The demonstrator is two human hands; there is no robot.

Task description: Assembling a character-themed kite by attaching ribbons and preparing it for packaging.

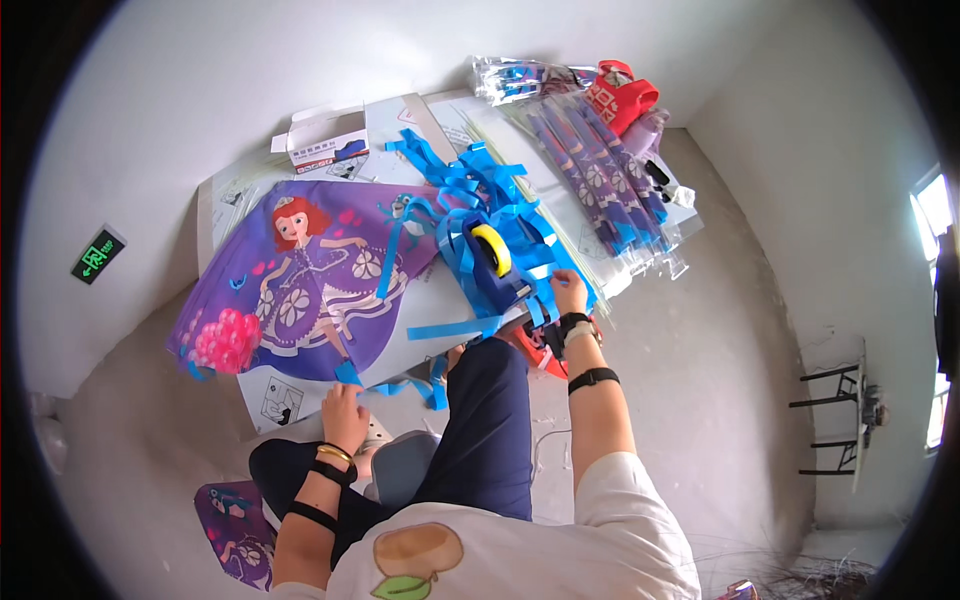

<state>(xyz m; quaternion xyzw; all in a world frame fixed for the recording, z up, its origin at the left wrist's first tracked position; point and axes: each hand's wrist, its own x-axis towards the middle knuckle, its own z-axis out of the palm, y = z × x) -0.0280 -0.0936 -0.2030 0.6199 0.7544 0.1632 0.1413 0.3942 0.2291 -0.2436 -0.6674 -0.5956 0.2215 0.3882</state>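
Note:
A purple kite [390,310] printed with a red-haired princess lies spread on the table's left side. My left hand [345,418] is at its near lower tip, fingers closed by a blue ribbon [347,373] that lies over that tip; the exact grip is hard to see. Right of the kite stands a dark blue tape dispenser [500,289] with a yellow-cored roll [492,250]. Beside its front end, my right hand [570,292] has its fingers curled together. Whatever they hold is too small to make out. Tangled blue ribbons [480,180] surround the dispenser.
Packed purple kites [600,175] in clear sleeves lie at the table's right, near a red bag [620,98]. An opened white box [327,137] stands at the back. Thin pale rods [560,228] lie beside the ribbons. Another printed purple piece [238,530] is low at left.

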